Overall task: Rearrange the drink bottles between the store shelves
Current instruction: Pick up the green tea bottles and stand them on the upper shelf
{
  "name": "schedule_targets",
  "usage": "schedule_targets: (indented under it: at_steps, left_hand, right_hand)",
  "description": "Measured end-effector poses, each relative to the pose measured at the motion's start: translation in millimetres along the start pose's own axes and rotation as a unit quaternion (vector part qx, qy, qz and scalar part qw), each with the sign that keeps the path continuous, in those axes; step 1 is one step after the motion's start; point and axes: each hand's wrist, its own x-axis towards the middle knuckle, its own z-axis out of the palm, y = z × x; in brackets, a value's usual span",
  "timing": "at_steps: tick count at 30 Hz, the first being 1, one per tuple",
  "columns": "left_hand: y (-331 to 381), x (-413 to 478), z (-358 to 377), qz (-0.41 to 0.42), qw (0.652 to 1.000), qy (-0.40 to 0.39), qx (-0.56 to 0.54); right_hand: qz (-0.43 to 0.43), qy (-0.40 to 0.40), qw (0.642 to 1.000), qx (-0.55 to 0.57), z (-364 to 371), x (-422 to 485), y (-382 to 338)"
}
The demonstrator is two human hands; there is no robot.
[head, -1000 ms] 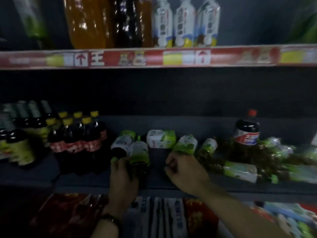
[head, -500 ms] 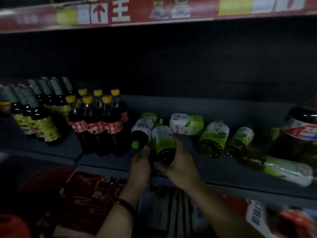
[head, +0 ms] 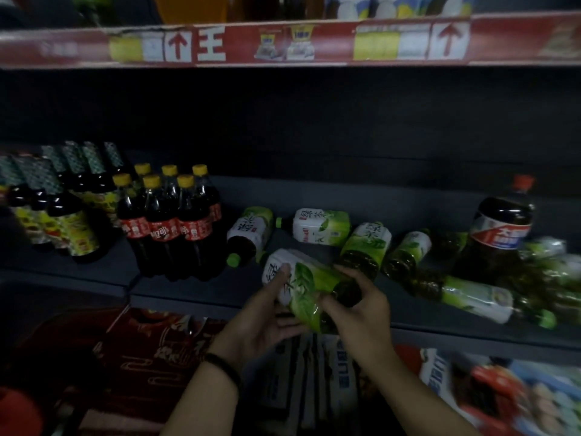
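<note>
I hold a green tea bottle (head: 303, 280) tilted on its side, just right of the cola pack (head: 169, 228), above the shelf (head: 188, 289) front edge; my left hand (head: 264, 319) cups the label end, thumb on top; my right hand (head: 361, 306) curls round the other end; more tea bottles (head: 320, 226) lie further right of the pack.

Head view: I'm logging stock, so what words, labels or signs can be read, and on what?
"王", beside red up arrows: shelf-edge strip.
"绿": held green tea bottle.
"绿茶": lying green tea bottle behind it.
"可": red labels of cola bottles.
Label of large cola bottle and lower-shelf packs: too blurred.
</note>
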Motion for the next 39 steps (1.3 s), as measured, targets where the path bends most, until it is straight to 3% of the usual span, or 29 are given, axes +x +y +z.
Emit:
schedule_targets:
  at_steps: [6, 10, 12, 16, 20, 23, 26, 30, 33, 36, 39]
  left_hand:
    - [-16, -32, 49, 0.082, 0.985, -0.121, -0.087]
    - [-15, -71, 90, 0.178, 0.978, -0.111, -0.014]
    - [-11, -99, 115, 0.219, 0.968, -0.123, 0.019]
    - [17, -155, 178, 0.350, 0.921, -0.138, 0.101]
    - [69, -188, 246, 0.452, 0.865, -0.145, 0.165]
    - [114, -196, 296, 0.514, 0.811, -0.141, 0.239]
    - [160, -190, 347, 0.550, 0.773, -0.119, 0.293]
    - [209, -159, 413, 0.563, 0.748, -0.072, 0.344]
    - [228, -129, 449, 0.563, 0.727, -0.029, 0.391]
    - [234, -99, 471, 0.533, 0.745, -0.024, 0.401]
    - [236, -71, 485, 0.490, 0.766, -0.033, 0.415]
  right_hand:
    - [-0.012, -0.024, 0.996, 0.080, -45, -33, -41]
    - [0.029, -0.058, 0.983, 0.172, -102, -64, -66]
    - [0.006, -0.073, 0.984, 0.162, -134, -83, -86]
    - [-0.102, -0.040, 0.992, 0.055, -197, -104, -145]
    - [-0.197, 0.041, 0.979, -0.046, -245, -101, -208]
    - [-0.272, 0.171, 0.926, -0.198, -277, -81, -252]
    - [-0.309, 0.228, 0.888, -0.254, -299, -53, -290]
    - [-0.281, 0.213, 0.850, -0.391, -321, -3, -321]
    - [-0.234, 0.158, 0.854, -0.438, -330, 30, -327]
    - [-0.185, 0.108, 0.868, -0.448, -336, 58, -324]
    - [-0.154, 0.090, 0.831, -0.526, -338, 75, -315]
